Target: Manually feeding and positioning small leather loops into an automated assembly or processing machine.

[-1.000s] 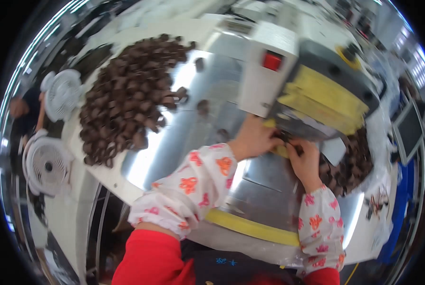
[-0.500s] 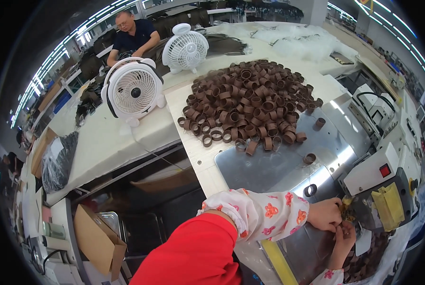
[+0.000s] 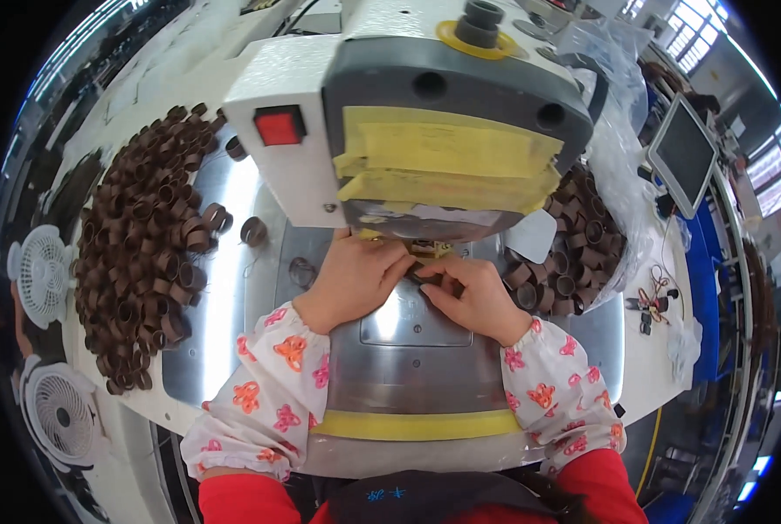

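Note:
My left hand (image 3: 351,278) and my right hand (image 3: 478,301) meet under the head of a white and grey sewing machine (image 3: 447,87). Between their pinched fingertips is a small dark brown band (image 3: 414,272), mostly hidden by the fingers. It lies right at the brass-coloured parts (image 3: 427,249) below the machine head, and the stitching point itself is covered. Left of my left hand, a loose brown ring (image 3: 253,231) and a darker ring (image 3: 301,272) rest on the metal plate (image 3: 417,375).
A big heap of brown rings (image 3: 141,253) spreads over the left side. More brown rings (image 3: 574,236) lie right of the machine beside clear plastic (image 3: 622,218). Two white fans (image 3: 61,410) stand at far left, a screen (image 3: 683,155) at far right. Yellow tape (image 3: 417,425) crosses the front edge.
The view has swung to the right, bringing the machine to the middle and taking the co-worker out of sight. Both hands stay together at the machine.

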Tool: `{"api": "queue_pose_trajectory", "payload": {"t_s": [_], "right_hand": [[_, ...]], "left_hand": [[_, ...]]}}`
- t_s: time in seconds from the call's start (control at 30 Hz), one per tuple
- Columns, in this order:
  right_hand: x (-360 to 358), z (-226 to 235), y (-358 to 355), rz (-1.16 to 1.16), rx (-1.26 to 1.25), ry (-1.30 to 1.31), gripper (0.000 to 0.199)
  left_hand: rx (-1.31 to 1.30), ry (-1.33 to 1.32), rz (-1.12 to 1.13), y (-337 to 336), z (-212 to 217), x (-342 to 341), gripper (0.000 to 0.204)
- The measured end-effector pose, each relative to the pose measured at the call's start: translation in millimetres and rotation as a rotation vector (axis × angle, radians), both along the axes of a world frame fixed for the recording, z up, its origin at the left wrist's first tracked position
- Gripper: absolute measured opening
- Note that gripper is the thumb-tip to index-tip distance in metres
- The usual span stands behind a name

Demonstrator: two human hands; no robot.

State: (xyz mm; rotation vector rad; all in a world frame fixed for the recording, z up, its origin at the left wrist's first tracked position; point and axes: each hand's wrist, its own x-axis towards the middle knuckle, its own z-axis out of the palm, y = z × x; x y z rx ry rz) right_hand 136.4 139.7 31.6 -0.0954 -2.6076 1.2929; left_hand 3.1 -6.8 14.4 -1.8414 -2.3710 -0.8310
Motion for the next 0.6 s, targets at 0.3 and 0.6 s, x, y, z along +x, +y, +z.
{"api": "queue_pose_trajectory", "payload": {"t_s": [0.3,0.6], "right_hand": [[-4.4,-16.5,5.1,-0.102,0.021,0.269,0.011],[-19.4,-24.7,7.2,-0.109,0.076,0.284,0.008]], "left_hand": [[-0.007,-0.406,0.167,-5.0,-0.3,8.9,0.017],[-0.009,-0.278,0.282,8.2,-1.3,11.1,0.015]]}}
